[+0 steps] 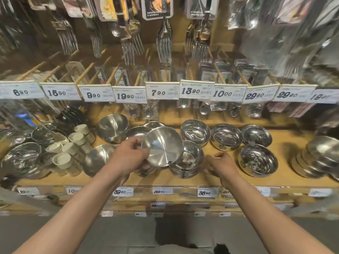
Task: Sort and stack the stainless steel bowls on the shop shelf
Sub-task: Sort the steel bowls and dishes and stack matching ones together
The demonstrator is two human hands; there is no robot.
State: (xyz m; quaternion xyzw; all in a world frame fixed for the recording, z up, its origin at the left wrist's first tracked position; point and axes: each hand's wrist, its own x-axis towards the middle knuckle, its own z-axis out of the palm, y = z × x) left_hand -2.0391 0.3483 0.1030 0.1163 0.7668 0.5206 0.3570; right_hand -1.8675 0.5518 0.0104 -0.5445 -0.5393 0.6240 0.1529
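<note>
My left hand point(131, 154) grips a shallow stainless steel bowl point(163, 146) by its left rim and holds it tilted above the shelf, its inside facing me. Just behind and to the right of it stands a stack of shiny steel bowls point(189, 160). My right hand point(221, 165) hovers beside that stack with loosely bent fingers and holds nothing. More steel bowls stand around: a matte one point(112, 128) at the back left, another point(99, 159) at the front left, and polished ones point(195, 132) point(226, 136) point(257, 159) to the right.
The wooden shelf point(216, 180) carries white ceramic cups point(62, 159) and steel plates point(21, 158) at the left, and stacked steel dishes point(317, 160) at the far right. Price tags point(162, 92) hang on a rail above, with packaged forks point(164, 43) higher up.
</note>
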